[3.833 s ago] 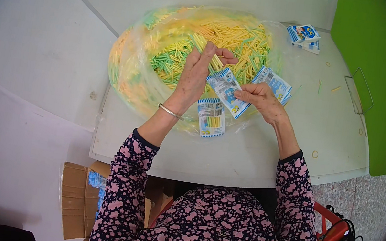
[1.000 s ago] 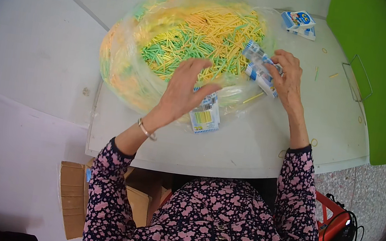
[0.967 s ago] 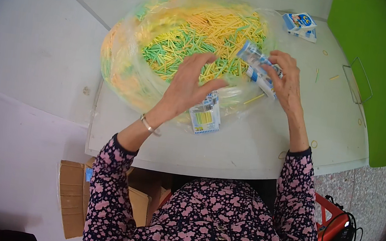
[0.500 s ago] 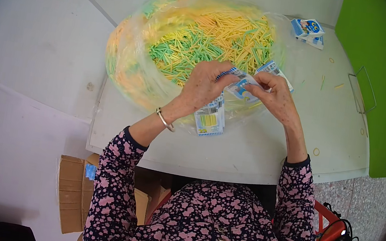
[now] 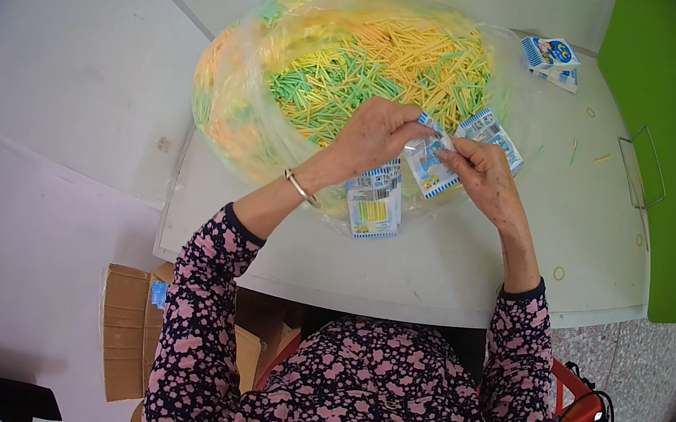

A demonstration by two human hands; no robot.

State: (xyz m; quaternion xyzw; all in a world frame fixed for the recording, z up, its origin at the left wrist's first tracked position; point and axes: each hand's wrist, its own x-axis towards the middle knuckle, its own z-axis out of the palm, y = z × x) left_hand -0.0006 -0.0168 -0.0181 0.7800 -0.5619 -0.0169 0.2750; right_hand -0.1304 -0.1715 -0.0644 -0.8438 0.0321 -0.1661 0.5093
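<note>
Sachet point(image 5: 432, 170), blue-and-white, is pinched by left hand point(image 5: 372, 135) and right hand point(image 5: 487, 183) — gripped from both sides, seemingly to steady it — beside the stick-filled plastic bag point(image 5: 228, 105)

Holding left forearm point(image 5: 228, 254) toward one o'clock, right forearm point(image 5: 523, 323) toward eleven. Pinching with left hand point(image 5: 373, 136) aimed at two o'clock and with right hand point(image 5: 487, 180) at ten, near each other.

Free tabletop point(image 5: 440, 286) in front, bulky bag point(image 5: 237, 102) beyond
</note>
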